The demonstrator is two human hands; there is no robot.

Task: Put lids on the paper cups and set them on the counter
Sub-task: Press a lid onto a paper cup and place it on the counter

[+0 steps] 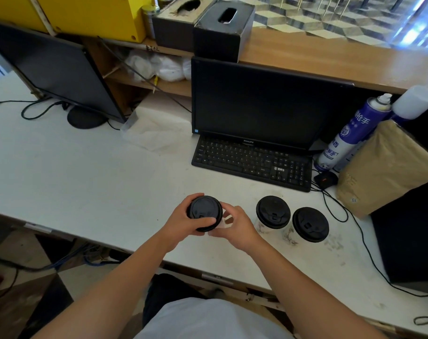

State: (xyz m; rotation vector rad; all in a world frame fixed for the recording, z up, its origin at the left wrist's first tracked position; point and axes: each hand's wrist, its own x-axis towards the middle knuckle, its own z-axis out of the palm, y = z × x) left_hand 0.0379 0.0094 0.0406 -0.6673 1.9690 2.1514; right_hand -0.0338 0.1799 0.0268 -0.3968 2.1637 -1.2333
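A black lid [204,211] sits on top of a white paper cup [224,222] near the front of the white counter [86,172]. My left hand [183,220] wraps around the lid's left and front rim. My right hand [235,226] grips the cup's right side just below the lid. To the right, two more paper cups stand on the counter with black lids on them, one [273,211] beside my right hand and another [310,224] further right.
A black keyboard [252,162] and a Philips monitor [257,104] stand behind the cups. A second monitor [51,69] is at the back left. Spray cans [349,135], a brown paper bag [389,167], a mouse [325,179] and cables crowd the right side.
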